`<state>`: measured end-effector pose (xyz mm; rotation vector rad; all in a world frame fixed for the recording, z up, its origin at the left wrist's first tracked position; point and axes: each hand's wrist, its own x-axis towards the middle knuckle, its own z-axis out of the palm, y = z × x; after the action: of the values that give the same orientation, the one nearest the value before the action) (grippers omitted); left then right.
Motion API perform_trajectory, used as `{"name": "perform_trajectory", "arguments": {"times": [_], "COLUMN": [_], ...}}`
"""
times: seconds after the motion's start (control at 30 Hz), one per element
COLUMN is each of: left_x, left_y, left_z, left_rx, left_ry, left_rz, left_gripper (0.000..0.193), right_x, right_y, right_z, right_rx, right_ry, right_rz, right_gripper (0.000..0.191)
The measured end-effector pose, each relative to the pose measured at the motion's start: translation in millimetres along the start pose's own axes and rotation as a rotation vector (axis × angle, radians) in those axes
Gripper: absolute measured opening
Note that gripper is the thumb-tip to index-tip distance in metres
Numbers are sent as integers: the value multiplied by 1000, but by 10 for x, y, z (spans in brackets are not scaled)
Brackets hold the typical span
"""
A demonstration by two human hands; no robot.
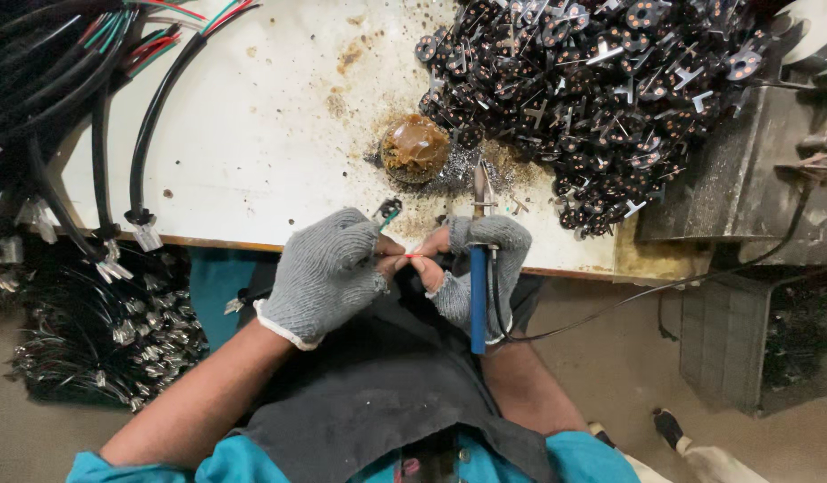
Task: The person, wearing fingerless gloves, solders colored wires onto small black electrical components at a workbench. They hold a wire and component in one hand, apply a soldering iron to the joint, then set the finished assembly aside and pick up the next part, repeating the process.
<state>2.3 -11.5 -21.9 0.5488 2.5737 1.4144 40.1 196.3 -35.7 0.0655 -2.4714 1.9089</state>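
Observation:
My left hand [328, 273], in a grey knit glove with bare fingertips, pinches thin coloured wires [411, 256] at the table's front edge; a green lead [391, 216] sticks up beside it. My right hand [480, 259], gloved the same way, grips a blue-handled soldering iron [479, 300] whose tip [479, 183] points up over the table, and its fingers also touch the red wire. Just beyond the tip sits a brown lump of flux [415, 148] in a round tin.
A big heap of small black round parts with metal prongs [592, 98] fills the table's far right. Black cables with metal terminals [100, 179] hang off the left edge. A grey metal box [744, 179] stands at the right. The white tabletop [252, 116] is stained.

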Motion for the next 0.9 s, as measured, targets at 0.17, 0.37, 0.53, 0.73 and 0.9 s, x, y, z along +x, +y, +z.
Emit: {"name": "perform_trajectory", "arguments": {"times": [0.17,0.37,0.53,0.73,0.9], "left_x": [-52,141,564,661,690], "left_y": [61,76,-127,-154,-131], "left_z": [14,-270,-247,-176,-145], "left_rx": [-36,-9,-40,-12,55], "left_ry": [121,266,292,275,259], "left_rz": [82,-6,-106,-133,-118], "left_gripper": [14,19,17,15,15], "right_x": [-108,-20,101,115,175], "right_y": [-170,-114,84,85,32], "right_z": [-19,-73,-3,37,21], "right_rx": [-76,-204,-260,-227,-275], "right_ry": [-23,177,269,281,242], "right_rz": [86,-85,-270,-299,-317], "right_gripper": [17,25,58,54,48]}}
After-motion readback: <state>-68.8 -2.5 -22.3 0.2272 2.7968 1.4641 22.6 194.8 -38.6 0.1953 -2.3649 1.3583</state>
